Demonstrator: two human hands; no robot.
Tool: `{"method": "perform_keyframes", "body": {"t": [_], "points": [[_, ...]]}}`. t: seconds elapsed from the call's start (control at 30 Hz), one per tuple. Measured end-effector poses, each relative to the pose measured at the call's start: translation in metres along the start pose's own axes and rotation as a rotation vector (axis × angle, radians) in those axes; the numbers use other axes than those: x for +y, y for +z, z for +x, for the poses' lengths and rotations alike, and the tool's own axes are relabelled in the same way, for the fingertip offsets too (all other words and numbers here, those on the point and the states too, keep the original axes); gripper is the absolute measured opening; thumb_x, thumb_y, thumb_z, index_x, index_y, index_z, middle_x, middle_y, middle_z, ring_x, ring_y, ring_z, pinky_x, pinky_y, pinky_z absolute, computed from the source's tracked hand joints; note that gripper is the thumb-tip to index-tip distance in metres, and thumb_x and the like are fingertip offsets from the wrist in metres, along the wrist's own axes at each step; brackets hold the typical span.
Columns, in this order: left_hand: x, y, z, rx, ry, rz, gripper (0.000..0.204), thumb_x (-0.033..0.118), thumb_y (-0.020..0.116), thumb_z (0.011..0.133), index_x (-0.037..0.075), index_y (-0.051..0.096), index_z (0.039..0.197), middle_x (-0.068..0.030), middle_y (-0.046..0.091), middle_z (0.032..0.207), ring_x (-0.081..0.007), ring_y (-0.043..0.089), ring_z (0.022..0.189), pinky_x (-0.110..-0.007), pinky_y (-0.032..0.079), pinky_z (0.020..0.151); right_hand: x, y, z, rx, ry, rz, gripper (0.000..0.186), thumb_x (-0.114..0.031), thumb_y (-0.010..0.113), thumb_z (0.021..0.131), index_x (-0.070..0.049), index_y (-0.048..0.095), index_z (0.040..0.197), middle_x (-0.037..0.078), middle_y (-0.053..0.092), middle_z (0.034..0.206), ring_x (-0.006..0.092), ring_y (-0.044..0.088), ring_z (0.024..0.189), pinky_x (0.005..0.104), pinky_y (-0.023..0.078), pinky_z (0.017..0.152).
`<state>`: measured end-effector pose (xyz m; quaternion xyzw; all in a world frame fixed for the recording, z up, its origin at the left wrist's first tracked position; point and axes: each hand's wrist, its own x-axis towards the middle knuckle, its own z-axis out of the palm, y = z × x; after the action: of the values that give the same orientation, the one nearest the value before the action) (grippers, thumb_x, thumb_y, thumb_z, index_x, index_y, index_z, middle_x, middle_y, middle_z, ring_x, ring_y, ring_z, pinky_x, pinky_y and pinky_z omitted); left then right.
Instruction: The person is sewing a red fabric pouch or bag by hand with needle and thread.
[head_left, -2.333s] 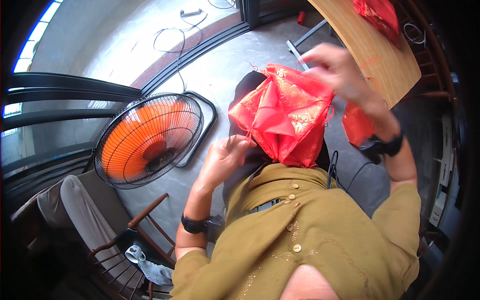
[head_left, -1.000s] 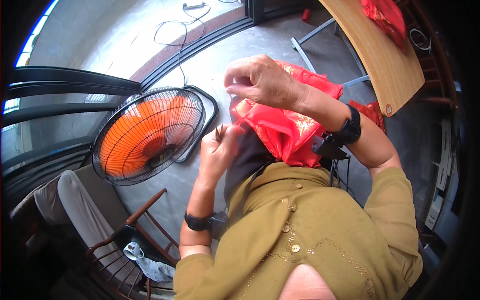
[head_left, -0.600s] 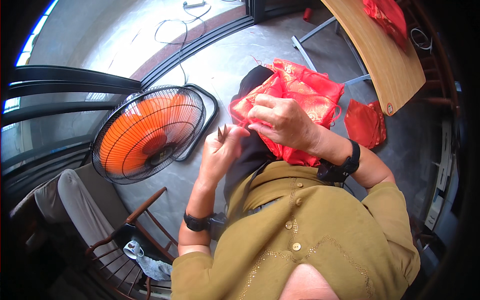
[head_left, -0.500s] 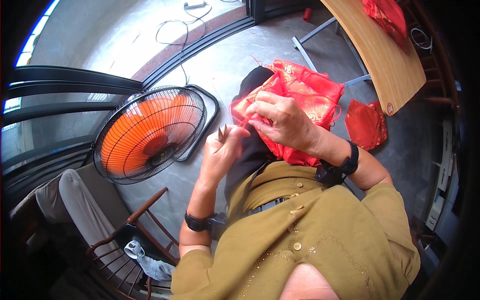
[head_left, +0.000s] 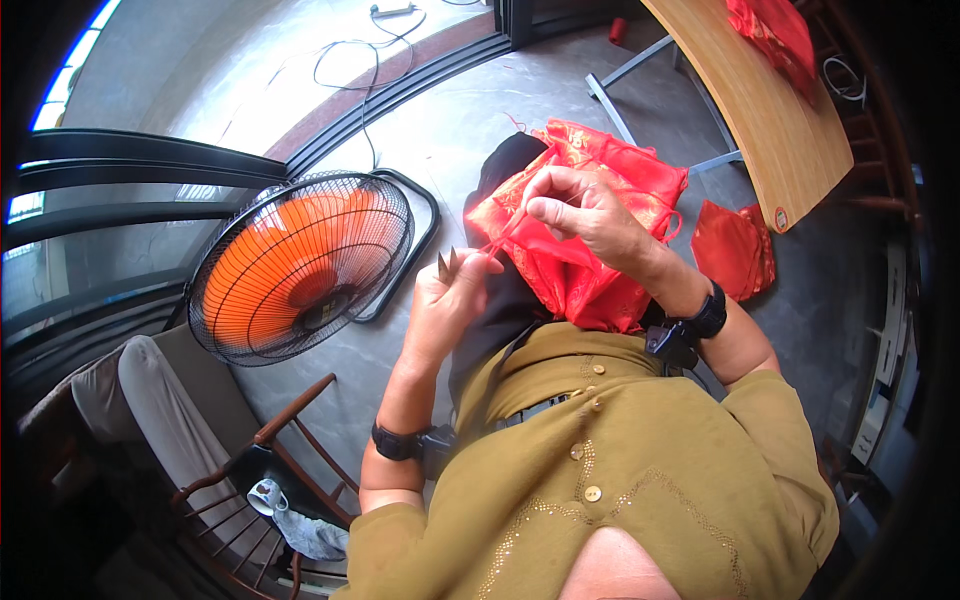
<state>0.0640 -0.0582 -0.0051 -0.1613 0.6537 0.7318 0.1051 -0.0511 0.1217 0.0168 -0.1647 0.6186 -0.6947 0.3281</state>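
My left hand [head_left: 450, 305] is closed around small pointed metal scissors [head_left: 444, 266], blades sticking up, and pinches a red cord [head_left: 497, 243] at its fingertips. My right hand [head_left: 585, 215], fingers curled, grips the cord a little above and to the right, over the bag. The red satin bag [head_left: 560, 275], patterned with gold and with cord loops at its edges, lies bunched on my lap over dark trousers [head_left: 495, 330]. Its middle is partly hidden by my right hand.
A floor fan [head_left: 300, 270] with orange blades stands left. A wooden table [head_left: 775, 150] at upper right carries red cloth [head_left: 770, 45]; another red cloth piece [head_left: 730, 250] lies beneath its edge. A chair [head_left: 295, 420], glass door frame [head_left: 140, 145] and cables [head_left: 375, 60] surround me.
Scissor blades now show in my left hand, unlike 2.3 seconds ago. My right hand came down to the cord, then rose slightly right, away from my left hand, with the cord between them.
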Motion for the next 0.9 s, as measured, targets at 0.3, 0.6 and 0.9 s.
{"method": "perform_keyframes", "body": {"t": [0.3,0.6,0.9], "points": [[0.005,-0.002,-0.002,0.027,-0.044,0.054,0.024,0.02,0.051,0.094,0.003,0.064,0.084,0.0055,0.046,0.056,-0.0013,0.039,0.051,-0.019,0.031,0.047,-0.008,-0.026,-0.001,-0.139,-0.002,-0.088,0.011,-0.014,0.064,0.086,-0.006,0.058,0.09,-0.008,0.045,0.071,0.0011,0.041,0.062,0.0174,0.035,0.055],[0.003,0.0,-0.006,0.052,-0.014,0.138,0.021,0.018,0.053,0.093,0.003,0.066,0.085,0.0041,0.048,0.056,-0.002,0.042,0.052,-0.02,0.034,0.048,0.007,0.011,0.005,-0.116,-0.642,-1.115,0.025,-0.016,0.069,0.073,-0.003,0.059,0.092,0.01,0.059,0.084,0.0277,0.063,0.076,0.0358,0.053,0.065],[0.006,-0.002,-0.004,0.063,-0.002,0.158,0.021,0.016,0.053,0.092,0.002,0.066,0.083,0.004,0.047,0.054,-0.002,0.041,0.05,-0.021,0.033,0.047,-0.011,-0.051,0.006,-0.197,-0.362,-1.047,0.009,-0.01,0.066,0.075,-0.003,0.062,0.079,0.011,0.06,0.079,0.0272,0.061,0.072,0.0355,0.048,0.064]]}}
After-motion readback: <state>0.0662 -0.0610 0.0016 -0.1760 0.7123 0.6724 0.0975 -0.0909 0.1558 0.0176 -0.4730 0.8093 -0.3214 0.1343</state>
